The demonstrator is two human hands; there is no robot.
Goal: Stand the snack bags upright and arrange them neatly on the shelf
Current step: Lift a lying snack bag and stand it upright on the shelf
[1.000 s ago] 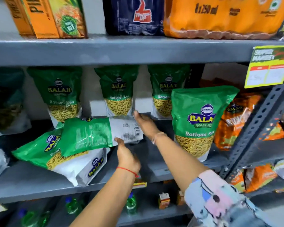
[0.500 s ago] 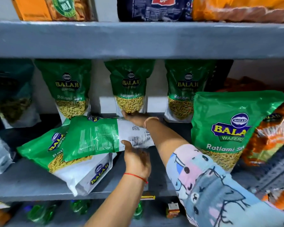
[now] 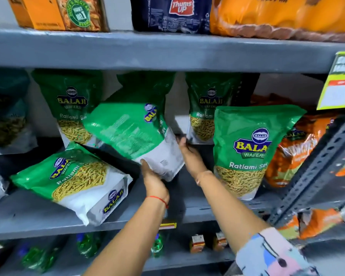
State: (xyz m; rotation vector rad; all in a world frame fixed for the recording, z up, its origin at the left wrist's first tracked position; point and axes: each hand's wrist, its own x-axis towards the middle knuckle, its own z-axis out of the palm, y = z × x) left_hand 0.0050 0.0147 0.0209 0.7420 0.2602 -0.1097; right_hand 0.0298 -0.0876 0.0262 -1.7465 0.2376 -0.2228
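Note:
A green Balaji snack bag (image 3: 131,134) hangs tilted above the grey shelf (image 3: 38,218), its back label toward me and its white bottom end lowest. My left hand (image 3: 153,180) grips that bottom edge from below, and my right hand (image 3: 189,154) holds its right side. A second green bag (image 3: 76,178) lies flat on the shelf to the left. Another green bag (image 3: 245,150) stands upright at the right front. Three more stand along the back: one at the left (image 3: 72,104), one at the right (image 3: 205,108), and a middle one mostly hidden behind the held bag.
Orange snack bags (image 3: 299,150) lean at the right beside a slotted grey upright (image 3: 315,170). The upper shelf (image 3: 167,50) sits close overhead with boxes and packs on it. Dark bags (image 3: 6,116) stand far left. Bottles and small cartons fill the shelf below.
The held bag has been lifted off the flat bag and swung from lying sideways toward upright, its top rising up and to the right. Both hands moved with it.

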